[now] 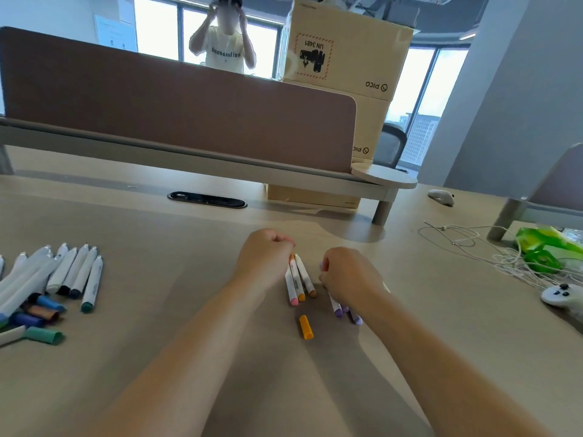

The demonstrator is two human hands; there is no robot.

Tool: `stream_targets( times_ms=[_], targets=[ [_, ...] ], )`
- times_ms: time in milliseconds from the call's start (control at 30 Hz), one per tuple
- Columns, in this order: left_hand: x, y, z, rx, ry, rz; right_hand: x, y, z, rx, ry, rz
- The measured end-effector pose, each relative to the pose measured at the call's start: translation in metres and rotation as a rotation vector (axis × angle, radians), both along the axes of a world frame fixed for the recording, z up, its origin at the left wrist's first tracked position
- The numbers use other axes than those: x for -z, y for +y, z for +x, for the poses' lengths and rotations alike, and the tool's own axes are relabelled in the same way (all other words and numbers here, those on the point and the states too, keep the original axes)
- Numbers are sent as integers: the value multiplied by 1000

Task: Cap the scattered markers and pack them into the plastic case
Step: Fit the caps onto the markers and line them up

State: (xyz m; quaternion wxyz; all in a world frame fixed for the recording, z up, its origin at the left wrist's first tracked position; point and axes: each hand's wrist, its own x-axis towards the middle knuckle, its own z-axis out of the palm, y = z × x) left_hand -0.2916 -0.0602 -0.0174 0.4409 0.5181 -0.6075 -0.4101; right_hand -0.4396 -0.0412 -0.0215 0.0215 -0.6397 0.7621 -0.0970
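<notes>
My left hand grips the far ends of three white markers whose pink, orange and brown caps point toward me. My right hand is curled round a few purple-capped markers; their caps stick out below the palm. A loose orange cap lies on the table between my forearms. At the far left, several white markers lie in a pile with dark and blue ends, beside loose blue, brown and green caps. No plastic case is in view.
A brown divider panel on a raised shelf runs across the back. Tangled white cable, green packaging and a white controller lie at the right. Cardboard boxes stand behind the divider, and a person stands beyond it.
</notes>
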Motion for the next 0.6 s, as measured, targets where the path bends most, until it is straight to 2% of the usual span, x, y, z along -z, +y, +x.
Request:
stream_targets(
  times_ms=[167, 267, 467, 533, 600],
  targets=[
    [-3, -1, 3, -24, -6, -22, -8, -23, 16, 9, -33, 74],
    [-3, -1, 3, -28, -5, -16, -12, -31, 24, 12, 46, 211],
    [-2, -4, 5, -37, -21, -28, -14, -33, 30, -23, 119, 271],
    [-2, -4, 5, -36, -35, -28, -17, -31, 25, -35, 44, 319],
    [-2, -5, 5, -36, -62, -21, -23, -26, 14, -26, -126, 312]
  ],
)
